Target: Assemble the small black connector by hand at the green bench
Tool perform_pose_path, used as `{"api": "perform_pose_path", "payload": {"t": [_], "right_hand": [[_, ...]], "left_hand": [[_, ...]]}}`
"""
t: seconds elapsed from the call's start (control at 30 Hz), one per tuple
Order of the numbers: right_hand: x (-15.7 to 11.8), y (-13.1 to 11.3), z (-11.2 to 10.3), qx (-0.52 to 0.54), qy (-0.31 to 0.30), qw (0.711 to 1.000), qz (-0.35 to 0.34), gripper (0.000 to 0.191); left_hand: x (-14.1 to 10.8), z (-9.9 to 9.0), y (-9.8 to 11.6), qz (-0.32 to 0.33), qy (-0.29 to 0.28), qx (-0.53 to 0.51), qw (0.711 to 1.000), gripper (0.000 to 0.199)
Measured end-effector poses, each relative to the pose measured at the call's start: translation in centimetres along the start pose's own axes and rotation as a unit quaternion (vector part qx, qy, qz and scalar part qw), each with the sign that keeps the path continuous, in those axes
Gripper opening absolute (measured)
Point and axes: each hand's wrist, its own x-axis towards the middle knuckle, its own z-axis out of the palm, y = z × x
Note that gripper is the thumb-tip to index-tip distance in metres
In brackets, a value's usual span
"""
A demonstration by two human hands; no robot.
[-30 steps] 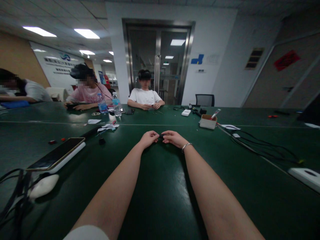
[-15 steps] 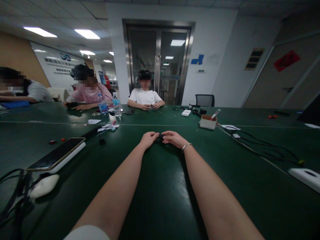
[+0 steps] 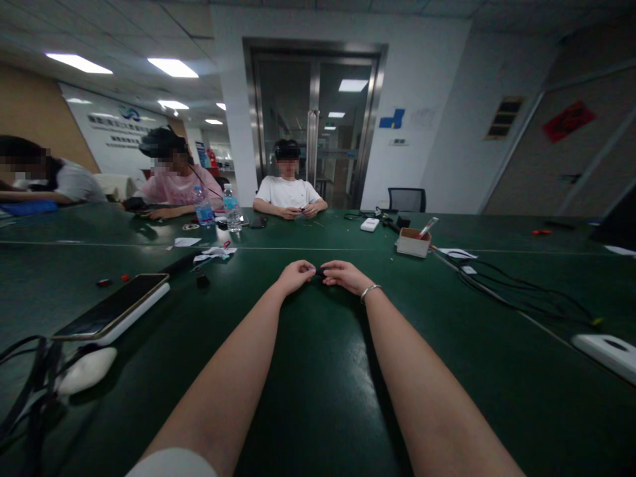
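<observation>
A small black object [image 3: 320,272], too small to identify, sits between my two hands just above the green table [image 3: 318,371]. My right hand [image 3: 345,275], with a silver bangle at the wrist, is closed with its fingertips gripping the object's right side. From the other side, my left hand [image 3: 297,275] has thumb and forefinger pinched together at the object's left end. Fingers cover most of the object, and anything else inside the left pinch is hidden.
To the left lie a phone [image 3: 116,305] on a white block, a white computer mouse [image 3: 87,371] and black cables. Two water bottles [image 3: 232,209] stand farther back. A small box [image 3: 413,244] and more cables [image 3: 527,291] are on the right. A person in white [image 3: 289,192] sits opposite.
My left hand has shifted very slightly at its fingertips, while the right hand keeps its place on the black object. Across the table, the person in pink has moved a hand a little.
</observation>
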Motion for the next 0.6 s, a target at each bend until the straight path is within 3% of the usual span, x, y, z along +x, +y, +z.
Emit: {"api": "perform_pose_path", "payload": {"t": [0.6], "right_hand": [[0.18,0.28,-0.33,-0.005,-0.022,1.000,-0.012,0.019]], "left_hand": [[-0.33,0.02,0.64,-0.019,-0.017,0.057,0.998,0.039]]}}
